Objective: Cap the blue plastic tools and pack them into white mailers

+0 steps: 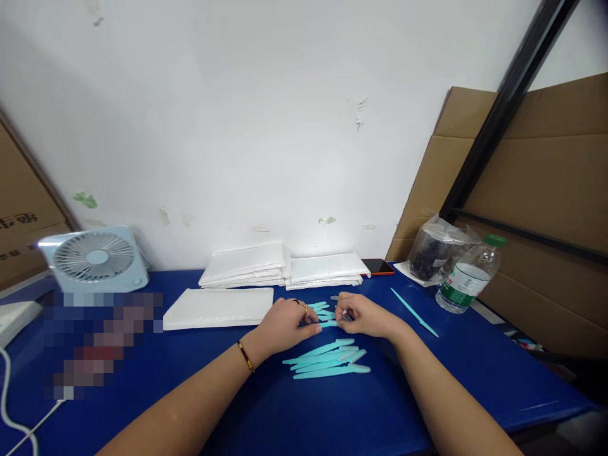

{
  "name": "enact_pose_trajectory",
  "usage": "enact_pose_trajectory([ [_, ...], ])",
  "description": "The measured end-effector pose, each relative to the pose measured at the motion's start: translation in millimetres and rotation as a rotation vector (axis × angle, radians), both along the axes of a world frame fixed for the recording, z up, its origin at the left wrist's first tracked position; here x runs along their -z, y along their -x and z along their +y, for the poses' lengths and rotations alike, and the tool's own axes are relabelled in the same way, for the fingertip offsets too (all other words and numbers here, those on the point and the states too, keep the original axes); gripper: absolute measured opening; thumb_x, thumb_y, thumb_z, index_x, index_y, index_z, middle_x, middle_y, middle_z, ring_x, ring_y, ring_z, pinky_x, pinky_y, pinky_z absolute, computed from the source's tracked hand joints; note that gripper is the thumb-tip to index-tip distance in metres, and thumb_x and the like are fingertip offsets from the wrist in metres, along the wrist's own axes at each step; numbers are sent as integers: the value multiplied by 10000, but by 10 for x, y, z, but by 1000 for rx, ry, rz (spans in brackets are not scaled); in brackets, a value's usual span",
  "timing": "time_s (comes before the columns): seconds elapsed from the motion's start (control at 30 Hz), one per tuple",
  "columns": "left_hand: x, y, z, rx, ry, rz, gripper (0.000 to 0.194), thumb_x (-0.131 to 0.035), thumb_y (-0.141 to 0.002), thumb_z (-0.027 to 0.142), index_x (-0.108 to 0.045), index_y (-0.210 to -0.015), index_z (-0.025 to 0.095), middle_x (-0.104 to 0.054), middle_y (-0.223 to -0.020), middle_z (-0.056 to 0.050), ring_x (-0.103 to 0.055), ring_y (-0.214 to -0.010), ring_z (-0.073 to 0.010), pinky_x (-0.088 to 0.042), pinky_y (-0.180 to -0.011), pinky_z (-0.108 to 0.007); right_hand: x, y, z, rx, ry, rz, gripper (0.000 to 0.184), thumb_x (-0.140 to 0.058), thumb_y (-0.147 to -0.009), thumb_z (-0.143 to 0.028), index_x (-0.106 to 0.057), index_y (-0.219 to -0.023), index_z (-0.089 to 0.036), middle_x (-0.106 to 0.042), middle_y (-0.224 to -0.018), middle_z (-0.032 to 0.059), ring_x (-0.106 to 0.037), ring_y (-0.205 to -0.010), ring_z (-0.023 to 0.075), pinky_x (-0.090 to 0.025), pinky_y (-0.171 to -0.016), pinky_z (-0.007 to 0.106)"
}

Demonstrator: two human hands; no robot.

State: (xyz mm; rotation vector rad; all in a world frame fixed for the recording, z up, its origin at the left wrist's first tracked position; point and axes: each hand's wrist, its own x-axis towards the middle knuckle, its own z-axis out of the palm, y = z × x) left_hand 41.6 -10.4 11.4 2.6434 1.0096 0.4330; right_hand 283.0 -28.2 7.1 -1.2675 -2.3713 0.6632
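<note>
Several turquoise eyebrow razors lie in a small group between my two hands, partly covered by the fingers. My left hand, wearing a ring and a bracelet, curls its thumb and fingers at the left end of the nearest one. At the opposite end, my right hand is closed in a pinch on the same razor. A small greyish translucent piece shows beside the right fingers; I cannot make out what it is. Closer to me, several more razors lie in a loose fanned pile. One single razor rests apart on the right.
White padded packets are stacked against the wall, and one flat packet lies left of my hands. A phone, a bagged dark item and a water bottle stand right. A fan is at left on the blue table.
</note>
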Motion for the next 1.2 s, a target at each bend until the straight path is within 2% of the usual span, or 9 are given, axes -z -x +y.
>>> enact_pose_trajectory([
  [0.07, 25, -12, 5, -2, 3, 60, 216, -490, -852, 334, -676, -815, 230, -676, -806, -2, -590, -795, -166, -392, -742, -263, -17, 6, 4, 27, -44, 6, 92, -568, -704, -126, -627, -762, -169, -515, -802, 4, -463, -602, 84, -368, -554, 201],
  [0.13, 57, 0, 40, -49, -15, 57, 248, -457, -863, 282, -673, -764, 209, -680, -830, -14, -592, -785, -164, -393, -712, -258, -26, -16, 14, 62, -74, 8, 81, -557, -719, -134, -623, -751, -168, -513, -795, 10, -469, -623, 94, -367, -562, 205],
  [0.27, 97, 35, 106, -74, -60, 3, 216, -480, -854, 312, -666, -815, 211, -667, -888, -13, -585, -801, -158, -404, -715, -253, -10, -47, 32, 104, -88, 43, 58, -558, -727, -146, -611, -735, -167, -496, -776, 10, -463, -632, 100, -364, -561, 206],
  [0.4, 80, 66, 143, -87, -118, 67, 221, -467, -858, 270, -655, -772, 194, -657, -866, -33, -580, -807, -164, -400, -741, -269, 14, -58, 53, 98, -86, 48, 67, -546, -749, -164, -612, -750, -171, -501, -791, 10, -462, -618, 97, -364, -552, 208],
  [0.63, 48, 148, 227, -169, -118, 100, 169, -491, -840, 265, -653, -828, 221, -662, -870, -21, -570, -852, -178, -384, -773, -284, -19, -187, 87, 226, -126, -33, 77, -598, -745, -233, -648, -760, -176, -532, -774, 15, -483, -661, 121, -372, -609, 239],
  [0.77, 72, 105, 181, -171, -106, 22, 167, -533, -805, 235, -636, -936, 243, -650, -923, -6, -568, -874, -170, -385, -770, -267, -52, -141, -4, 84, -15, -20, 107, -628, -742, -289, -660, -764, -189, -551, -803, 11, -506, -685, 122, -387, -602, 233],
  [0.9, 64, 21, 36, -43, -5, 4, 161, -533, -812, 345, -646, -803, 230, -655, -800, 13, -577, -744, -146, -384, -649, -237, -42, -41, -62, -76, 82, -83, 134, -707, -664, -287, -660, -736, -184, -551, -785, 3, -518, -698, 127, -398, -597, 226],
  [1.03, 69, -55, -97, 58, 83, 58, 186, -577, -779, 402, -651, -809, 234, -663, -744, 22, -577, -691, -143, -351, -574, -229, -21, 35, -65, -66, 50, -110, 75, -670, -696, -234, -633, -726, -177, -541, -785, 5, -507, -679, 121, -385, -579, 221],
  [1.2, 107, -18, 12, -16, -6, 94, 123, -539, -802, 241, -642, -742, 210, -657, -759, 3, -577, -698, -146, -370, -611, -238, -16, -1, -18, -7, -18, -89, 58, -629, -747, -238, -616, -750, -182, -535, -807, 10, -500, -664, 115, -372, -587, 223],
])
